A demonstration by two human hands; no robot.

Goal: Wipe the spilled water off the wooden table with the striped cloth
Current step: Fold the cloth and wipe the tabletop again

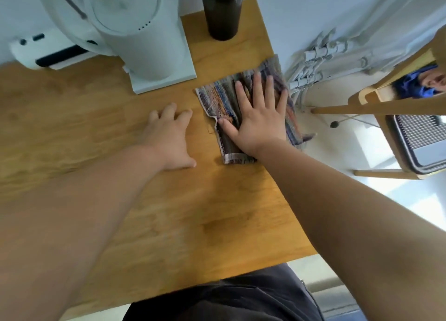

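The striped cloth (217, 98) lies folded on the wooden table (169, 212) near its right edge, one corner hanging over that edge. My right hand (258, 118) presses flat on the cloth, fingers spread. My left hand (172, 137) rests palm down on the bare wood just left of the cloth, fingers slightly curled, holding nothing. A faint darker damp patch (212, 226) shows on the wood nearer to me. I cannot make out any standing water.
A white kettle on its base (144, 43) stands behind my left hand. A dark cylindrical bottle (222, 14) stands at the back. A white device (48, 53) lies far left. A wooden chair (398, 108) stands right of the table.
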